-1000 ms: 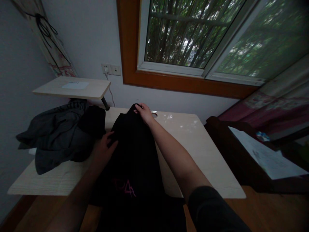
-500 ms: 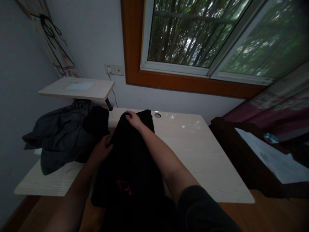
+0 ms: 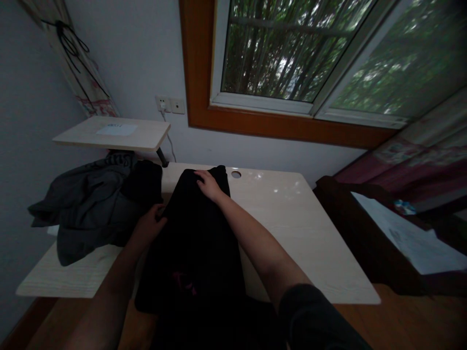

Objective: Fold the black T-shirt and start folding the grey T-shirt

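Note:
A black folded garment (image 3: 197, 233) lies lengthwise over the table and reaches its front edge, with a small pink mark near the close end. Whether it is trousers or a top I cannot make out. My right hand (image 3: 208, 184) rests on its far end, fingers stretched over the cloth. At its left edge, my left hand (image 3: 150, 223) has its fingers bent around the border of the fabric. Dark shade hides the cloth between those fingertips. Just left of that hand is a heap of grey and black clothes (image 3: 95, 199).
The pale wooden table (image 3: 292, 233) has a round cable hole (image 3: 236, 174) at the back. A raised shelf (image 3: 146, 133) with a paper label stands over the clothes heap. To the right sits a dark brown piece of furniture (image 3: 335, 214) with a white sheet (image 3: 408, 238) on it.
My right hand has slid slightly right on the far end, its fingers now flatter on the cloth. My left hand stays at the left edge. The view has shifted a little.

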`<state>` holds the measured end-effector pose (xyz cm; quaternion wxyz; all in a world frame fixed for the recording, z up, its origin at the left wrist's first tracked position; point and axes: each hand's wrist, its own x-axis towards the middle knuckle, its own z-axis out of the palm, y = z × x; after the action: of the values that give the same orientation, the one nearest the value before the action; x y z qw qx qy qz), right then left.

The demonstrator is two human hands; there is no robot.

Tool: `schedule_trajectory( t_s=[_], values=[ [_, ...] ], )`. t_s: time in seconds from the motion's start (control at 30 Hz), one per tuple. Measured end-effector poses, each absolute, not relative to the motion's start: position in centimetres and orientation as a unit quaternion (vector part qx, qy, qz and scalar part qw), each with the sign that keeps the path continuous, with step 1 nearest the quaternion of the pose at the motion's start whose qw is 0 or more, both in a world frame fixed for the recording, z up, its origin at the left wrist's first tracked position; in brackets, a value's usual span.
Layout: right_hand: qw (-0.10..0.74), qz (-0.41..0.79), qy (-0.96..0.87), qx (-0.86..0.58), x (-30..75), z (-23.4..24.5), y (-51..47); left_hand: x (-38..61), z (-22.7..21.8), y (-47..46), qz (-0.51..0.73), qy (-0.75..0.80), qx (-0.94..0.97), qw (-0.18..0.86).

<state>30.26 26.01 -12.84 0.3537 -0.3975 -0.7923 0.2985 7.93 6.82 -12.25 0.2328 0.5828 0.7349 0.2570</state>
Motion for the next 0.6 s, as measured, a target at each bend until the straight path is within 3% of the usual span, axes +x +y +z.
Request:
schedule_trajectory(
  t_s=[0.17,0.37,0.6],
  values=[
    [0.32,0.189,-0.829,-0.418,34.8,-13.3,22.8,7.8,-13.1,7.8,0.251,0.714,0.638,0.144],
    [0.283,0.072,-0.767,-0.571,40.3,-13.3,17.5,7.9,-12.6,8.8,0.222,0.74,0.6,0.207],
    [0.222,0.13,-0.763,-0.593,42.1,-13.1,11.5,7.9,-12.2,9.5,0.204,0.744,0.589,0.242]
  ],
)
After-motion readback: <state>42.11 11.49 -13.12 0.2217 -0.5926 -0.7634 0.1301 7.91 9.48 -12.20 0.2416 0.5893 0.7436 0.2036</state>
